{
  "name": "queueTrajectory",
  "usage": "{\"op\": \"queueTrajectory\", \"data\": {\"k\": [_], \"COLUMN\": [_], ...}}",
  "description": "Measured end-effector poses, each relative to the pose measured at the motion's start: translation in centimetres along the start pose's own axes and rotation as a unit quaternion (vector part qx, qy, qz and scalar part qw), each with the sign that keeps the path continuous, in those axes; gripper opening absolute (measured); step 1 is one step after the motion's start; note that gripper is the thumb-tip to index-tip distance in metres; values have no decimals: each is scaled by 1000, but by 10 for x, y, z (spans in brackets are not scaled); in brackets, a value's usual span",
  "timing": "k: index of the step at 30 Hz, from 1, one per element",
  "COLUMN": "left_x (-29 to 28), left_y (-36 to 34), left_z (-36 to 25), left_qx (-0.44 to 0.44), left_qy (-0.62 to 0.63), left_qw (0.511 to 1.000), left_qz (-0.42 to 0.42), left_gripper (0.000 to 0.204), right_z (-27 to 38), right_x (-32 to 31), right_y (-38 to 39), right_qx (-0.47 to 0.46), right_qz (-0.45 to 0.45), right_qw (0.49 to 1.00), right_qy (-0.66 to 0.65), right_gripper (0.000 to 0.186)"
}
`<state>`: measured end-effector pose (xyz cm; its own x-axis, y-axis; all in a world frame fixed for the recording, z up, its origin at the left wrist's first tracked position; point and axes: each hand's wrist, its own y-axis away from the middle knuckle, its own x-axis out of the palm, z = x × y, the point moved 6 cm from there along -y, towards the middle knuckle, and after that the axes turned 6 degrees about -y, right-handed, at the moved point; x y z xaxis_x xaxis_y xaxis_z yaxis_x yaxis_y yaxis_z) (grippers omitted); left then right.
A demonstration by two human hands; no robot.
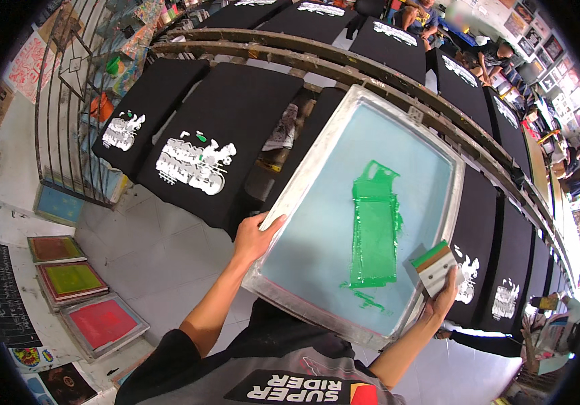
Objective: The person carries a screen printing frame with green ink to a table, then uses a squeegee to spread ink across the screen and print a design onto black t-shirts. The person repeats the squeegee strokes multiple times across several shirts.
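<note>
A metal-framed printing screen (317, 165) with pale blue mesh and a wide streak of green ink (375, 229) lies tilted over a black shirt on a long rail of boards. My left hand (255, 235) grips the frame's near left edge. My right hand (444, 297) holds a small squeegee (433, 266) with green ink on its blade, against the frame's right edge. Two black shirts (202, 152) to the left carry a white print with small green spots.
Black shirts on boards run along wooden rails (344, 64) to the far right. Framed screens in red (104, 322), yellow-green (72, 280) and brown lie on the tiled floor at left. A wire rack (74, 121) stands at left. People sit at the back.
</note>
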<state>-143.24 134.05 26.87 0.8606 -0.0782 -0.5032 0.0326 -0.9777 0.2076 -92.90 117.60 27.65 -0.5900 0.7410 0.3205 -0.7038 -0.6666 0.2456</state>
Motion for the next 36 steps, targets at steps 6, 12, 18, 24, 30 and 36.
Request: {"op": "queueTrajectory", "data": {"k": [6, 12, 18, 24, 30, 36], "left_x": [104, 220, 293, 305, 303, 313], "left_y": [45, 117, 177, 208, 201, 172], "left_z": [-55, -79, -96, -116, -118, -113], "left_qx": [61, 77, 32, 15, 0, -10], "left_qy": [28, 8, -11, 1, 18, 35], "left_qw": [995, 990, 988, 994, 999, 999], "left_qz": [73, 122, 153, 107, 50, -7], "left_gripper": [46, 48, 54, 52, 57, 52], "right_z": [63, 124, 142, 149, 141, 130], "right_x": [-142, -287, -380, -399, -363, -326], "right_y": [30, 60, 59, 14, -61, -133], "right_qx": [-48, -68, -73, -49, -60, -61], "right_qz": [-89, -159, -185, -149, -86, -62], "right_qw": [995, 985, 980, 988, 994, 996], "right_qy": [-27, 20, -2, -9, -6, -24], "right_gripper": [54, 61, 56, 56, 49, 43]}}
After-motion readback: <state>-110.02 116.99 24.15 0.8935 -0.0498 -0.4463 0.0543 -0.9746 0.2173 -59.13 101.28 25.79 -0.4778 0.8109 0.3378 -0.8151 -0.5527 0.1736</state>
